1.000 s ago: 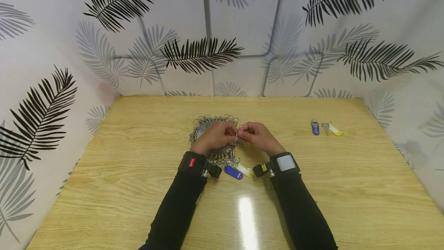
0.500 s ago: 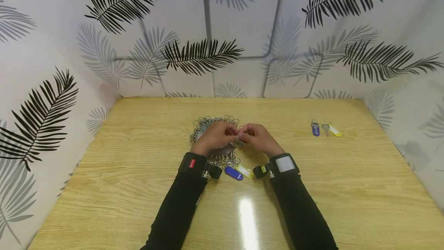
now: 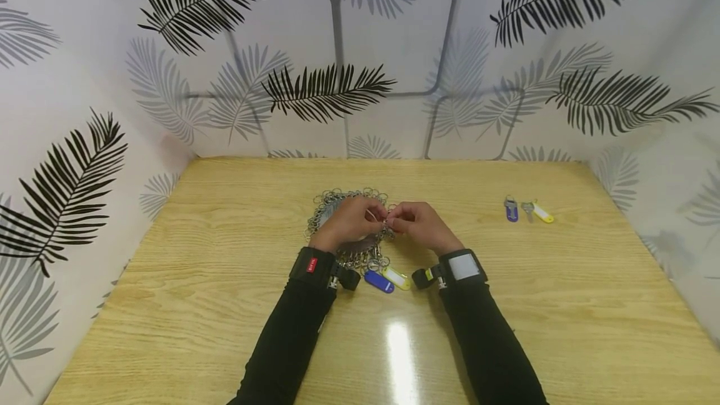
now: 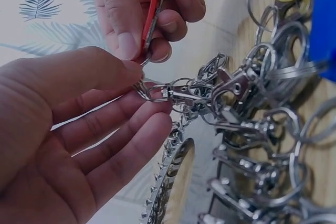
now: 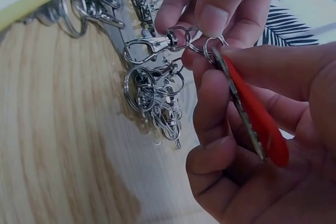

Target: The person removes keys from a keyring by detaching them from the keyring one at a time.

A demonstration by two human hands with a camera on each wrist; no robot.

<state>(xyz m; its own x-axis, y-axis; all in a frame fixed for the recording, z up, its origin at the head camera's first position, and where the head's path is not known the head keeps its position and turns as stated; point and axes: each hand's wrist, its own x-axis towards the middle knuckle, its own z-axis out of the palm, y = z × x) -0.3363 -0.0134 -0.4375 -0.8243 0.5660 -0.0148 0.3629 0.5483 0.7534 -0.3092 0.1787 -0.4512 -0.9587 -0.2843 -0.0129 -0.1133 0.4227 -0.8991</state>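
My left hand [image 3: 351, 220] pinches a split ring [image 4: 143, 83] between thumb and forefinger, while its other fingers lie under the ring. That ring joins a silver swivel clasp [image 5: 149, 46] on a round metal rack [image 3: 330, 206], which my left hand partly covers. Facing it, my right hand [image 3: 419, 224] holds a red key tag [image 5: 262, 119] and a silver key [image 5: 239, 103] lying flat against it. The small ring [image 5: 211, 48] of the tag and key meets the split ring at the fingertips. Whether the two are linked I cannot tell.
Several clasps and rings [image 5: 152, 95] hang round the rack. A blue tag [image 3: 379, 281] and a yellow tag [image 3: 396, 277] lie at its near edge. To the right, a blue tag with a key [image 3: 510, 210] and a yellow tag [image 3: 543, 211] beside another key [image 3: 527, 208] rest on the wooden table [image 3: 197, 280].
Both hands stay at the same spot by the rack. Only small finger shifts show, with a slightly wider gap between the left thumb and forefinger.
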